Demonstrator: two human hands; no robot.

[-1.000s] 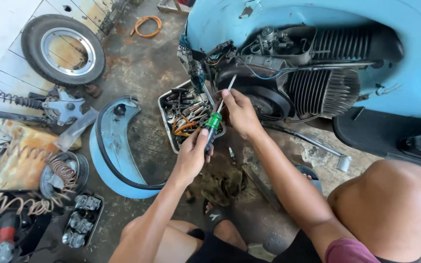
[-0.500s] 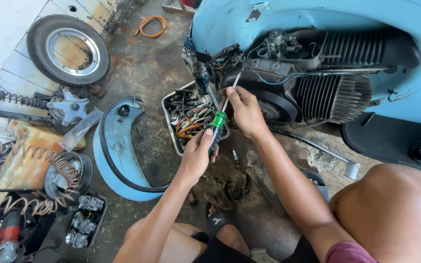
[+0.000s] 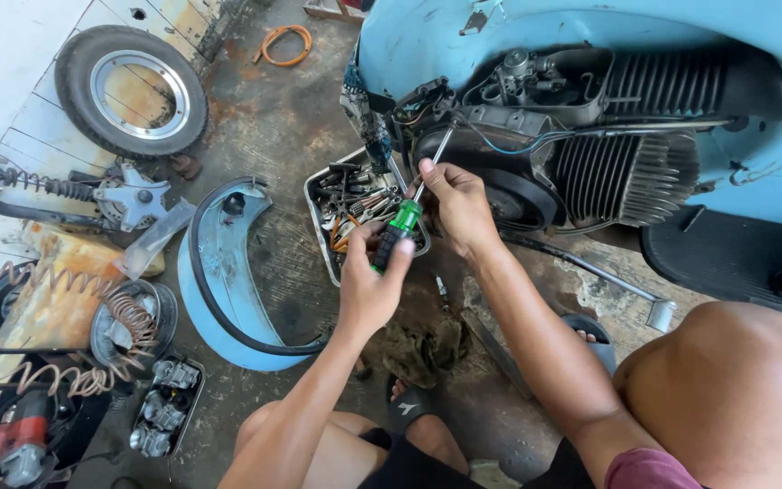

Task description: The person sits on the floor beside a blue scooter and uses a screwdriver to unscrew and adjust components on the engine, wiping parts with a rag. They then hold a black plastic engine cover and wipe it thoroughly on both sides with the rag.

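Green-handled screwdriver [image 3: 397,237] slanting up toward engine [image 3: 590,145] of blue scooter [image 3: 771,109], above tool tray [image 3: 319,222]. Left hand [image 3: 371,288] clenched round handle; right hand [image 3: 459,204] pinching shaft near tip. Blue side panel [image 3: 228,272], wheel [image 3: 130,91], rag [image 3: 423,349] on floor nearby.

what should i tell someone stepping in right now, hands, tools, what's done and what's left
Left hand: wrapped on the green and black handle of the screwdriver.
Right hand: fingers steady the shaft near the tip, which points into the exposed engine of the blue scooter.
Tray of tools sits on the floor just under the hands; the blue side panel lies off to the left of it.
Done: panel off, engine open.
Left: whatever the screwdriver tip is on; the fastener itself is hidden.
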